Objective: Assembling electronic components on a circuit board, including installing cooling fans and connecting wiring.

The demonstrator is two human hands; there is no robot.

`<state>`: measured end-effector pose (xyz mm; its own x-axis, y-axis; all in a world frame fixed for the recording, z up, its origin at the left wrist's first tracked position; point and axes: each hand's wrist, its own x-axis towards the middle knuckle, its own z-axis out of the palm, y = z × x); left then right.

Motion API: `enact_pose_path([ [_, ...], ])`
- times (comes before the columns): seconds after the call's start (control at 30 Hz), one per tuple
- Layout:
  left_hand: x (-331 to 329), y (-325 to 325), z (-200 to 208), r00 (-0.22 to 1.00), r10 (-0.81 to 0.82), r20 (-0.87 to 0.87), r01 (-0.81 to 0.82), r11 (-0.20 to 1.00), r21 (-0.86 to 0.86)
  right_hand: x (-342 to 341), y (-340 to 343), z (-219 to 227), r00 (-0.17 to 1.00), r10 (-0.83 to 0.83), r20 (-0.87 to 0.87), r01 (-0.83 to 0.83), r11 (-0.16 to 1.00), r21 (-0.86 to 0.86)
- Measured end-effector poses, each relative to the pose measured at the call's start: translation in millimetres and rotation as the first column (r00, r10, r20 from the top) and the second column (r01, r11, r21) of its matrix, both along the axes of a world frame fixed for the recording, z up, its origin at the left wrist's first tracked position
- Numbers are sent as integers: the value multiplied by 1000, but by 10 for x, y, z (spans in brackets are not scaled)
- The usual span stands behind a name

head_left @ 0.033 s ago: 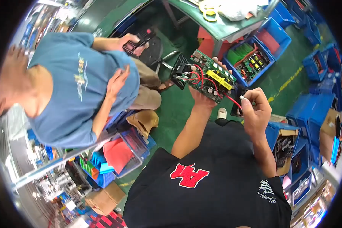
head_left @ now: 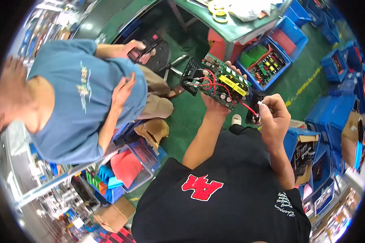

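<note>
Green circuit board held in mid-air in front of the person's torso, above the green floor. It is supported from below by the left hand, closed around it, fingertips curled over the far edge. Yellow-wrapped components are carried on its upper face, crossed by looping red wires. At the board's left end a black slotted panel is seen, set at an angle; red wires are led to it.

Small white piece pinched between thumb and index finger of the right hand, the grip narrow. Whether a wire is joined to it cannot be told. Just beside these fingers a dark part is seen, partly hidden; a red lead is run toward it from the board.

To the left, a co-worker in a blue shirt is seated; a black slotted casing is gripped in the co-worker's raised hand.

Beyond the board: green-topped desk, yellow rings laid on it. Near its corner, populated boards and green sheets are kept in a blue bin.
</note>
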<state>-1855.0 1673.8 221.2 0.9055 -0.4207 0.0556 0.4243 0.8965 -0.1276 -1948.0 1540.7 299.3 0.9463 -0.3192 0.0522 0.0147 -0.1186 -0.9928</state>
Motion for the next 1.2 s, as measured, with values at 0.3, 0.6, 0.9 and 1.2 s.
enact_pose_path([
  [0.3,150,-486,-212,986,-149,80,156,984,-86,-103,-544,-185,966,-239,-95,257,887,384],
  [0.6,126,-1432,-246,983,-131,126,105,975,193,-28,-1575,-188,983,-185,11,166,903,397],
  [0.9,23,-2867,-190,960,-220,174,168,948,269,-202,-2992,-307,975,-221,40,160,811,562],
  [1.2,350,-4567,-232,901,-431,-50,403,789,464,-206,-4487,-655,883,-464,-78,373,590,716],
])
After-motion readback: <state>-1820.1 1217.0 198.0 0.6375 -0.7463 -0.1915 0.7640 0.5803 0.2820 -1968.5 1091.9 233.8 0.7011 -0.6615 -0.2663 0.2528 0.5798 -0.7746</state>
